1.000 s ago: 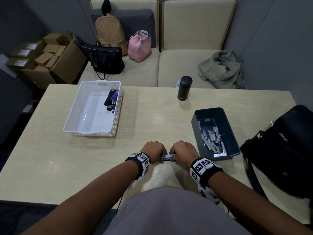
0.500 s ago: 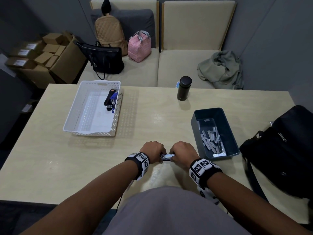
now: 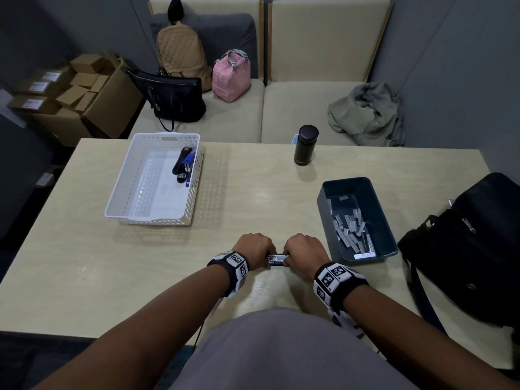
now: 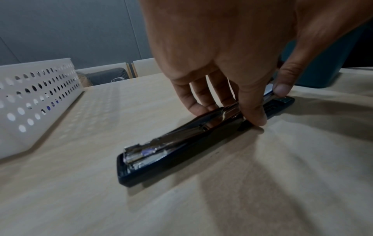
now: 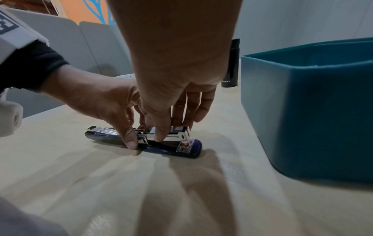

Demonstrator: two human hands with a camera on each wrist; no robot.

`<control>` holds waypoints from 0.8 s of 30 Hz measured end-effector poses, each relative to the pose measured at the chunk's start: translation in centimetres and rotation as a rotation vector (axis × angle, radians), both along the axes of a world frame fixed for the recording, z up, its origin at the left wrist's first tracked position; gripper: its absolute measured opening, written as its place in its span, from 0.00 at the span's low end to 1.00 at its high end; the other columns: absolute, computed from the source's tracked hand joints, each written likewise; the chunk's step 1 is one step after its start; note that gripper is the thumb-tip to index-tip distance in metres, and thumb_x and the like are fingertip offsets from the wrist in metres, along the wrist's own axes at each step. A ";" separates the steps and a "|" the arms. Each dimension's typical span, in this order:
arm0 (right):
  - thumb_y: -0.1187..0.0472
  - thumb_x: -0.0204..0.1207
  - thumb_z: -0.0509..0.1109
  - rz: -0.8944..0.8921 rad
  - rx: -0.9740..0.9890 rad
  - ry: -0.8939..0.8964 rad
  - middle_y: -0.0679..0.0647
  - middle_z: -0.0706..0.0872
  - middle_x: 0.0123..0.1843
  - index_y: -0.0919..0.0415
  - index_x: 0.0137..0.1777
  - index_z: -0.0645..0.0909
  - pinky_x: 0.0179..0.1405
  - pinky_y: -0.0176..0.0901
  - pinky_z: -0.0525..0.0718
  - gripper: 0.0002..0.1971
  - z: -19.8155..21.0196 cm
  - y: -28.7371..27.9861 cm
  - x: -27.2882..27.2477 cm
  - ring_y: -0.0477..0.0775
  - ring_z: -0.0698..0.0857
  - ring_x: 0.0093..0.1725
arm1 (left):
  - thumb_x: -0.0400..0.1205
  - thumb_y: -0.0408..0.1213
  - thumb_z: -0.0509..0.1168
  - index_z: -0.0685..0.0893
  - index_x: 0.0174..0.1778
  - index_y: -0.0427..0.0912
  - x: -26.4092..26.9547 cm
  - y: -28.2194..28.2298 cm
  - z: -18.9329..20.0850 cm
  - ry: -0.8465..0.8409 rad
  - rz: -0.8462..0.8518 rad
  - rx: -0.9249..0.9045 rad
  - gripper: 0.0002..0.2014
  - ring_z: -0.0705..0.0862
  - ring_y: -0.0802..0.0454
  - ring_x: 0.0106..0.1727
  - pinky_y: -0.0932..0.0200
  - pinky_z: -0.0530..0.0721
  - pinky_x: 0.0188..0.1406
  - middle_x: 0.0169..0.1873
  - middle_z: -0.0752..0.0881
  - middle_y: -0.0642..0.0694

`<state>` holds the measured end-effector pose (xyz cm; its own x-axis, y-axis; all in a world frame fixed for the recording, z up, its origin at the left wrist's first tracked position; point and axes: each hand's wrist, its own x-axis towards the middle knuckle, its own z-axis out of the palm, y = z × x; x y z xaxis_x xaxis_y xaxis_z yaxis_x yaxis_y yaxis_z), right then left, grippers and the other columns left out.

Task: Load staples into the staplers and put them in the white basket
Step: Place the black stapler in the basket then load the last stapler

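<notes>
Stapler (image 3: 277, 259) lies opened on table (image 3: 84, 263), both hands on it: left hand (image 3: 255, 250) grips middle, right hand (image 3: 305, 253) pinches metal magazine. Loading unfinished. White basket (image 3: 123, 187) holds finished staplers (image 3: 184, 167) already; staples (image 3: 353, 229) wait in blue bin (image 3: 323, 204).

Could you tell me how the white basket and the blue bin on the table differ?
The white basket has perforated walls; the blue bin has solid ones. The white basket holds staplers; the blue bin holds loose staple strips. The white basket lies to the person's left and looks shallower; the blue bin sits to their right and looks deeper. Both are open-topped, rectangular and rest on the table.
</notes>
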<state>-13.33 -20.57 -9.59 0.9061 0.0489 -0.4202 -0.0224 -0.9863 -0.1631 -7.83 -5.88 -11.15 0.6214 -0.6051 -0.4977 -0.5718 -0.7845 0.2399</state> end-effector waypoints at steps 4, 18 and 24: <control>0.58 0.71 0.76 0.016 0.026 0.003 0.58 0.90 0.44 0.58 0.45 0.89 0.39 0.46 0.81 0.06 0.0 -0.1 -0.1 0.61 0.87 0.43 | 0.70 0.41 0.77 0.90 0.53 0.55 0.0 0.0 0.0 0.005 0.001 -0.004 0.15 0.88 0.44 0.49 0.53 0.84 0.44 0.47 0.92 0.48; 0.55 0.66 0.80 -0.088 0.382 0.061 0.47 0.89 0.40 0.51 0.39 0.87 0.41 0.47 0.86 0.05 -0.1 -2.1 -0.2 0.50 0.86 0.41 | 0.71 0.42 0.77 0.90 0.55 0.53 0.1 -0.1 -0.2 -0.012 -0.013 0.013 0.16 0.88 0.43 0.50 0.53 0.83 0.44 0.48 0.92 0.46; 0.62 0.75 0.75 -0.292 0.595 -0.048 0.47 0.87 0.36 0.58 0.47 0.88 0.38 0.35 0.79 0.03 0.1 -3.2 0.6 0.47 0.85 0.38 | 0.70 0.42 0.77 0.90 0.56 0.55 0.1 -0.1 -0.1 -0.011 -0.020 0.001 0.18 0.88 0.46 0.52 0.53 0.84 0.46 0.49 0.92 0.49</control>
